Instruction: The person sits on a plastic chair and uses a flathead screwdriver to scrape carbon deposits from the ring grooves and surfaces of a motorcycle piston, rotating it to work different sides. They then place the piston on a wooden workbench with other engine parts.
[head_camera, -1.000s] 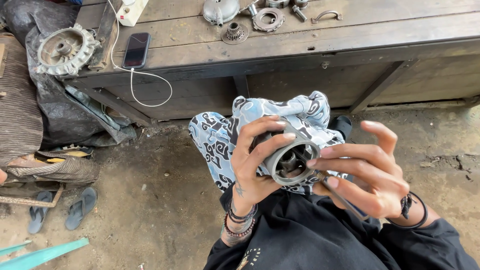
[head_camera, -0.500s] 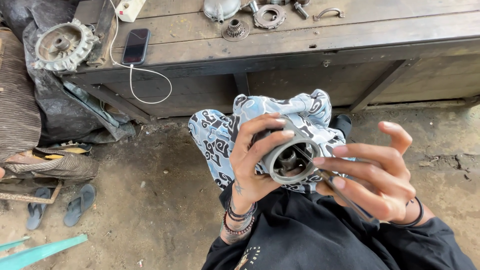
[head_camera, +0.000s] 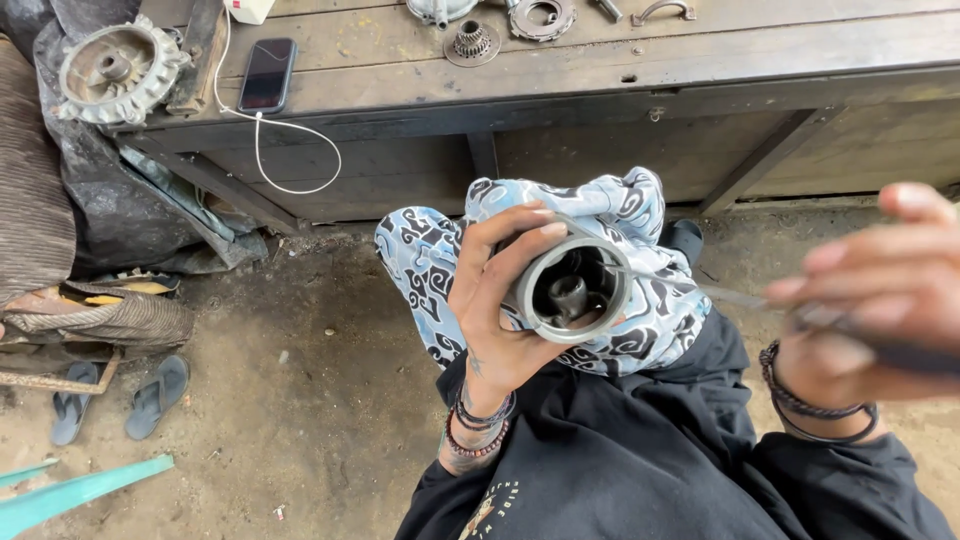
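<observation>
- Two hands at work: left hand (head_camera: 500, 300) clasps a grey metal cylinder (head_camera: 572, 290).
- Right hand (head_camera: 880, 290), at 3 o'clock, blurred, pinches a thin tool (head_camera: 745, 297).

Left hand (head_camera: 500, 320) curled; right hand (head_camera: 880, 290) raised, blurred.

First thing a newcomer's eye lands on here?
The round metal housing at centre, gripped in the left hand over a blue patterned cloth. Next, the blurred right hand at the right edge holding a thin tool. Up top, the wooden bench carries a phone and a gear.
</observation>
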